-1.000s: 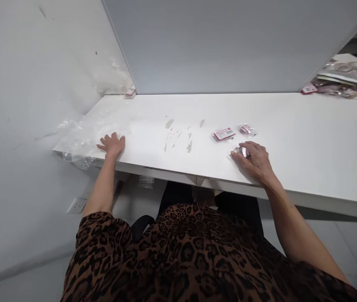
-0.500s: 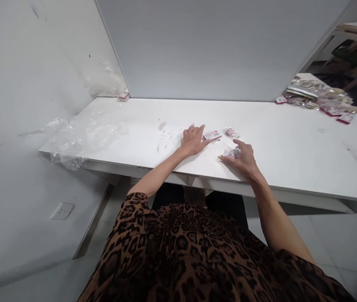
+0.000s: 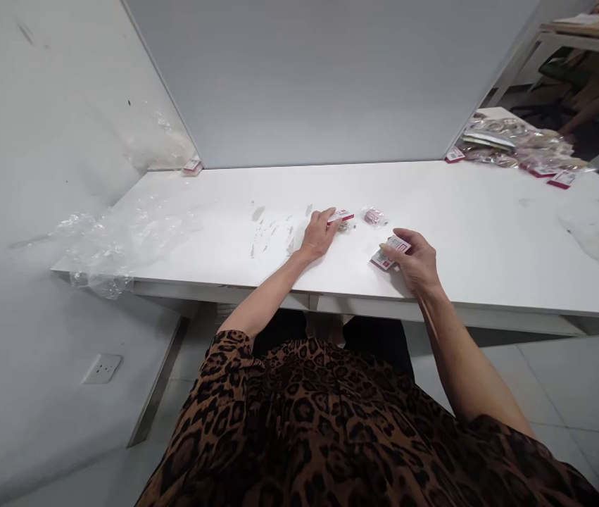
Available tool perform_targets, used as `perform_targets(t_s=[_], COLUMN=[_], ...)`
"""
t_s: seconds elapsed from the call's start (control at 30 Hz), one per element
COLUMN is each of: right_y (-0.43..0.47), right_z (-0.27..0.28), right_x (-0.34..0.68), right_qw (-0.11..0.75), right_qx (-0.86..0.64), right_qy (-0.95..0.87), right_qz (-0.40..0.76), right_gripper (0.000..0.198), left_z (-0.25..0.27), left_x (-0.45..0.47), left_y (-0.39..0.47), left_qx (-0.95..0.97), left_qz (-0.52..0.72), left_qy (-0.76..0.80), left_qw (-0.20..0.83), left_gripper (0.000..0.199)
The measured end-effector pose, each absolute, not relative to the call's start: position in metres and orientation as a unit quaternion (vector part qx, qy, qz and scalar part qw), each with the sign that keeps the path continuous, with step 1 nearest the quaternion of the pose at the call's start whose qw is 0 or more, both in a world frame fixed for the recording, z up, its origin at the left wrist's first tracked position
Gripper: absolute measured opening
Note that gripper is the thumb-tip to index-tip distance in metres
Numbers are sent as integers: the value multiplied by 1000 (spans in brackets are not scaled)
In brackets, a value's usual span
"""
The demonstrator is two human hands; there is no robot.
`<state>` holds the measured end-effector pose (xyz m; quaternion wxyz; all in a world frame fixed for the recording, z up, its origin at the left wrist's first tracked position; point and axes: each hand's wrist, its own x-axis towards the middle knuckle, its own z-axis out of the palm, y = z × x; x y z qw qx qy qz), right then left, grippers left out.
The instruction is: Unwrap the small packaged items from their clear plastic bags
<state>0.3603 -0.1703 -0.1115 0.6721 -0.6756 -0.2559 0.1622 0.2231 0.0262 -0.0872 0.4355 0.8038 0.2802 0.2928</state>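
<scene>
Fingers in the head view, right hand [image 3: 420, 263]: thumb and fingertips pinch narrowly on a red-and-white labelled packet [image 3: 390, 253], at or just over the white tabletop [image 3: 468, 225]; which, I cannot tell.
Fingers, left hand [image 3: 318, 235]: curled at a second labelled packet [image 3: 343, 215] on the tabletop; whether they grip it, I cannot tell.
Clear packet [image 3: 374, 217]: lies loose between the hands, slightly beyond them, touching neither; its film looks soft and probably slippery.
Label: likely stiff card, the surest place to pinch, face against face near an edge.
Weight: looks light, so little force should do.
Contents: too small to make out; fragility uncertain.
</scene>
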Motion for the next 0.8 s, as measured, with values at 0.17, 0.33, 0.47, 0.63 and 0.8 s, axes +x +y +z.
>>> perform_targets(t_s=[0.17,0.33,0.47,0.63,0.8], right_y=[-129,-78,-62,-73,-84], right_z=[-86,-68,-70,-81,-82], right_x=[351,340,354,410,434], right_qw=[738,719,662,485,322], right_qx=[-594,-608,-640,-794,-876], right_qy=[-287,-314,-366,-358,-352], right_qz=[142,124,137,73,73], right_gripper=[58,61,61,53,37], left_z=[-84,-80,-77,-69,-64], left_x=[233,228,224,227,225], left_y=[20,23,26,27,34], left_qx=[610,518,514,463,399], left_qz=[231,205,239,282,342], left_qy=[214,141,194,263,341], left_qw=[727,818,801,798,779], left_gripper=[43,54,48,35,24])
